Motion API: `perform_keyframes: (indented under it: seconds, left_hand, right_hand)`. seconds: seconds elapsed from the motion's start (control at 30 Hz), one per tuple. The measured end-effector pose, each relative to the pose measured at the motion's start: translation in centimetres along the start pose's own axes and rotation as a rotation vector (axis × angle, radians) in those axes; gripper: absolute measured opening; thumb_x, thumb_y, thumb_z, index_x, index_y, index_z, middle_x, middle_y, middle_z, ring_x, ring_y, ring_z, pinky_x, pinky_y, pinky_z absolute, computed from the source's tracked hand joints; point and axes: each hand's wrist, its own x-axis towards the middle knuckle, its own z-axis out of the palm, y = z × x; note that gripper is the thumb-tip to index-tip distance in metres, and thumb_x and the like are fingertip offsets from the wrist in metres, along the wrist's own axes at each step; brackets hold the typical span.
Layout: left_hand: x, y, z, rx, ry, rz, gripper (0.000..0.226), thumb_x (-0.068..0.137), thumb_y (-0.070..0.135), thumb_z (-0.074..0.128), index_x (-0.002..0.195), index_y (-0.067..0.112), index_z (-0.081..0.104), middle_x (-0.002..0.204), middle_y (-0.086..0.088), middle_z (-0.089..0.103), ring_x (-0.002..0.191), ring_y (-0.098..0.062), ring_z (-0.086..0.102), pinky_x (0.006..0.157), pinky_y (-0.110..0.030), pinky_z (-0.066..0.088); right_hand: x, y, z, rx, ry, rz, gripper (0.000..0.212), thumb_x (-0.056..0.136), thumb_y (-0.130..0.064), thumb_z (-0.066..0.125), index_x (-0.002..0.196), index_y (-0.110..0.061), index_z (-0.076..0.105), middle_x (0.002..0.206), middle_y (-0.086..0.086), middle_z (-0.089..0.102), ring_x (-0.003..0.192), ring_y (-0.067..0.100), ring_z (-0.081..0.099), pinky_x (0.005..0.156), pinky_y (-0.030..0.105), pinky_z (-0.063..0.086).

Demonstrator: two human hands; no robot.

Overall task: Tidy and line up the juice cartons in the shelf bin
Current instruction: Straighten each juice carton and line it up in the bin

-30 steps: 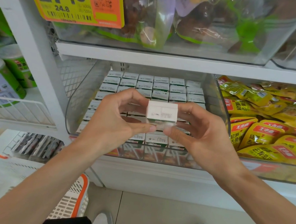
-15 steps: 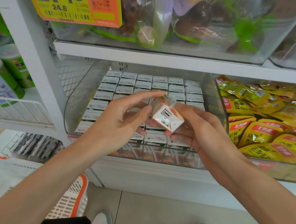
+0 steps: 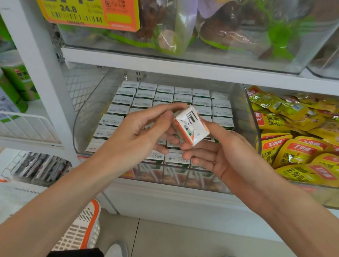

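Nearest the camera, the left hand [image 3: 136,133] is pinching the top-left edge of the juice carton [image 3: 190,126] with thumb and forefinger. The right hand [image 3: 224,157] is cradling it from underneath, fingers curling up around the far side, so both hands are gripping the same box. It's hanging over the front-middle of the clear shelf bin [image 3: 87,107], just above the packed cartons [image 3: 163,96], and it's sitting cocked on a diagonal with one corner poking up. The rows behind it are all standing straight with their tops up, so I'd say it's needing a twist back upright before going in. The hands are hiding whichever slot it's headed for. A second ago it was being held square with a plain white face showing, and now it's turning to show the orange side and black stripes.
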Motion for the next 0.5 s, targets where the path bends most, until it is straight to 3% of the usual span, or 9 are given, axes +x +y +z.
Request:
perform_keyframes:
  seconds: [0.1,0.17,0.27,0.4,0.5]
  left_hand:
    - [-0.08,0.1,-0.06,0.006,-0.011,0.007,0.034,0.109,0.028,0.046,0.136,0.035,0.066,0.113,0.007,0.077,0.099,-0.016,0.077,0.078,-0.031,0.065]
    - [-0.05,0.11,-0.1,0.001,0.007,0.005,0.035,0.109,0.026,0.047,0.139,0.035,0.064,0.114,0.008,0.077,0.099,-0.012,0.077,0.08,-0.031,0.065]
    - [0.11,-0.01,-0.21,-0.022,0.048,-0.018,0.036,0.106,0.023,0.054,0.138,0.036,0.065,0.117,0.011,0.077,0.103,-0.009,0.075,0.083,-0.024,0.062]
    - [-0.07,0.02,-0.13,0.045,0.002,-0.003,0.04,0.092,0.038,0.071,0.132,0.036,0.068,0.118,0.024,0.075,0.109,0.006,0.07,0.084,-0.009,0.054]
    - [-0.01,0.0,-0.06,0.181,0.063,0.086,0.048,0.08,0.041,0.08,0.126,0.038,0.068,0.12,0.029,0.072,0.114,0.008,0.066,0.097,-0.017,0.053]
  right_hand:
    - [0.06,0.18,-0.15,0.01,-0.037,0.009,0.028,0.104,-0.035,0.061,0.104,-0.021,0.085,0.103,0.018,0.081,0.088,0.021,0.081,0.067,0.021,0.061]
    - [0.05,0.36,-0.33,0.039,-0.049,-0.028,0.026,0.103,-0.032,0.064,0.121,-0.018,0.076,0.108,0.015,0.081,0.093,0.023,0.081,0.069,0.021,0.062]
    - [-0.02,0.54,-0.65,-0.016,-0.002,-0.153,0.046,0.098,-0.025,0.071,0.141,-0.029,0.055,0.111,0.01,0.081,0.103,0.024,0.079,0.082,0.024,0.063]
    - [-0.1,0.5,-0.59,-0.354,0.103,-0.408,0.05,0.091,-0.012,0.079,0.135,-0.028,0.061,0.109,-0.004,0.079,0.099,0.014,0.078,0.087,0.026,0.062]
    - [-0.17,0.38,-0.77,-0.56,0.1,-0.531,0.042,0.087,-0.006,0.083,0.122,-0.022,0.067,0.111,-0.011,0.078,0.103,0.008,0.075,0.091,0.025,0.061]
